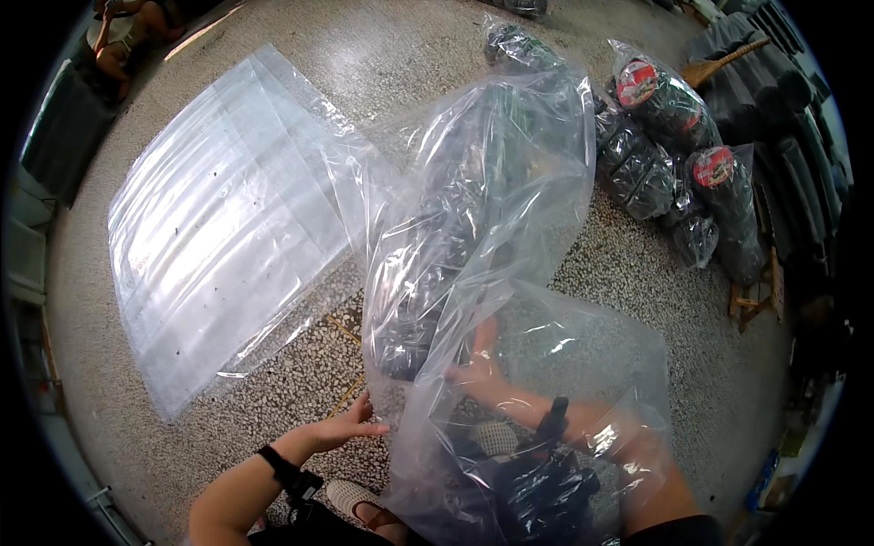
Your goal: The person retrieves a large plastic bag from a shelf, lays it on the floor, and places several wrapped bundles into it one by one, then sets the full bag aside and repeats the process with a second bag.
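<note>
A large clear plastic bag [537,218] stretches from the middle of the floor back toward my feet. Dark, plastic-wrapped goods [414,300] lie inside it in a long row. My right hand [482,371] shows through the film of the bag's near part, fingers spread, beside the near end of the dark goods. That film also drapes over my right forearm. At the bag's near left edge is my left hand [349,426], fingers stretched out toward the film; whether it touches cannot be made out. Neither hand grips anything visible.
A stack of flat clear plastic sheets or bags [228,227] lies on the speckled floor at left. Several wrapped dark bundles [637,168], some with red round labels, sit at right. Beyond are a broom [728,62], dark rolls [792,182] and a wooden stand [757,296]. Another person [118,45] is far left.
</note>
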Action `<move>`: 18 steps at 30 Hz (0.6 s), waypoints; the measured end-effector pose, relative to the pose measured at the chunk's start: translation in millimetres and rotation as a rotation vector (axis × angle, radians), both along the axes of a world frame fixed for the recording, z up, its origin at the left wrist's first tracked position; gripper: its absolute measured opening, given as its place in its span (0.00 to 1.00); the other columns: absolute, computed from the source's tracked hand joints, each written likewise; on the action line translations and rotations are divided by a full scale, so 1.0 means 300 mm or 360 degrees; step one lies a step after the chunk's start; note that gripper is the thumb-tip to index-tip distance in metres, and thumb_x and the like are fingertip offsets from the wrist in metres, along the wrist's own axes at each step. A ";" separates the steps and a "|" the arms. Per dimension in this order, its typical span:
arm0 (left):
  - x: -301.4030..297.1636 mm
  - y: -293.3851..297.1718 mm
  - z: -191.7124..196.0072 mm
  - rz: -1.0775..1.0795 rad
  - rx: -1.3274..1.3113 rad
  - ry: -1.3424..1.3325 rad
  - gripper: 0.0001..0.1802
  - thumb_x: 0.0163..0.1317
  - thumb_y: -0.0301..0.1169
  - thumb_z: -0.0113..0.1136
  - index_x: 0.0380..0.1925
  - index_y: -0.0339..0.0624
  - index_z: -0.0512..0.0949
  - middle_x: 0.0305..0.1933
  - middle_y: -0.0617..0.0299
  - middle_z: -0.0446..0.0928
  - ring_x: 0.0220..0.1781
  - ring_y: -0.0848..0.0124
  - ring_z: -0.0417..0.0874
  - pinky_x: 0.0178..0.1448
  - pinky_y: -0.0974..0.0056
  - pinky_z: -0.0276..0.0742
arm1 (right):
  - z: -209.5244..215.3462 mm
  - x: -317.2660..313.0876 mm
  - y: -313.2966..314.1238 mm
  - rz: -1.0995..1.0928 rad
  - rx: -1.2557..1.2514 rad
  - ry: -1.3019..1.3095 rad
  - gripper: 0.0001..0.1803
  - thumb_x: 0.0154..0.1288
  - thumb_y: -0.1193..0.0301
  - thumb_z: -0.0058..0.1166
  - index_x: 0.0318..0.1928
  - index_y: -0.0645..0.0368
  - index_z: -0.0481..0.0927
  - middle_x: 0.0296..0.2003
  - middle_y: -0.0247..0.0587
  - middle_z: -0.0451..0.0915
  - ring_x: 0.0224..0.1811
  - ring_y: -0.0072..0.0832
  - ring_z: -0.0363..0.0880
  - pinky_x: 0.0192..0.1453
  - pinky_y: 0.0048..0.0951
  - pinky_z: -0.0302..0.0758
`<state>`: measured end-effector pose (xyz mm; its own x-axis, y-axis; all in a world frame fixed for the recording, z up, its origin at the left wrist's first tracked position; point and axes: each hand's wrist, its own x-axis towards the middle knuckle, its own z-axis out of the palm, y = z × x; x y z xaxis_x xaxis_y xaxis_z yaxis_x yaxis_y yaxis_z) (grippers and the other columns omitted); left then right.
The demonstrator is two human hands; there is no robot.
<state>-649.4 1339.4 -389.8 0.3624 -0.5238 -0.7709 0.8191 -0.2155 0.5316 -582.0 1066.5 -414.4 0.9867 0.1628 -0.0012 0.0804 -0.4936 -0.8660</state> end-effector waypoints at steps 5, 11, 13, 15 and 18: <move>0.083 -0.155 -0.184 0.0044 0.0108 -0.0726 0.20 0.56 0.31 0.58 0.49 0.34 0.75 0.42 0.49 0.80 0.46 0.59 0.81 0.50 0.56 0.75 | -0.095 -0.031 0.095 0.0179 0.0124 0.0332 0.70 0.42 0.48 0.70 0.70 0.61 0.29 0.68 0.67 0.33 0.72 0.59 0.29 0.72 0.53 0.42; 0.213 -0.077 0.239 -0.0540 0.0890 -0.1314 0.13 0.54 0.30 0.52 0.38 0.41 0.80 0.26 0.45 0.78 0.28 0.52 0.81 0.35 0.55 0.76 | -0.080 0.419 0.317 -0.0452 0.0068 0.0123 0.71 0.38 0.48 0.72 0.69 0.66 0.34 0.67 0.64 0.44 0.69 0.50 0.49 0.71 0.48 0.52; 0.219 -0.087 0.304 -0.0952 0.0980 -0.1371 0.11 0.54 0.31 0.52 0.35 0.40 0.79 0.26 0.46 0.78 0.28 0.51 0.80 0.35 0.54 0.76 | -0.091 0.556 0.361 -0.0426 0.0219 -0.0005 0.71 0.38 0.46 0.71 0.69 0.67 0.35 0.67 0.63 0.43 0.70 0.50 0.47 0.71 0.48 0.51; 0.189 -0.103 0.393 -0.0974 0.0860 -0.1501 0.10 0.54 0.32 0.52 0.34 0.41 0.78 0.26 0.46 0.78 0.28 0.50 0.80 0.35 0.52 0.75 | -0.037 0.615 0.413 -0.0338 -0.0227 -0.0055 0.68 0.46 0.43 0.65 0.70 0.67 0.32 0.67 0.73 0.30 0.72 0.60 0.30 0.73 0.54 0.38; 0.036 -0.103 0.537 -0.0587 0.0392 -0.1738 0.14 0.56 0.35 0.51 0.41 0.44 0.75 0.32 0.46 0.78 0.31 0.49 0.80 0.36 0.51 0.77 | 0.043 0.632 0.572 -0.0224 -0.0312 0.0120 0.66 0.47 0.45 0.65 0.70 0.67 0.33 0.67 0.72 0.34 0.71 0.59 0.35 0.73 0.52 0.42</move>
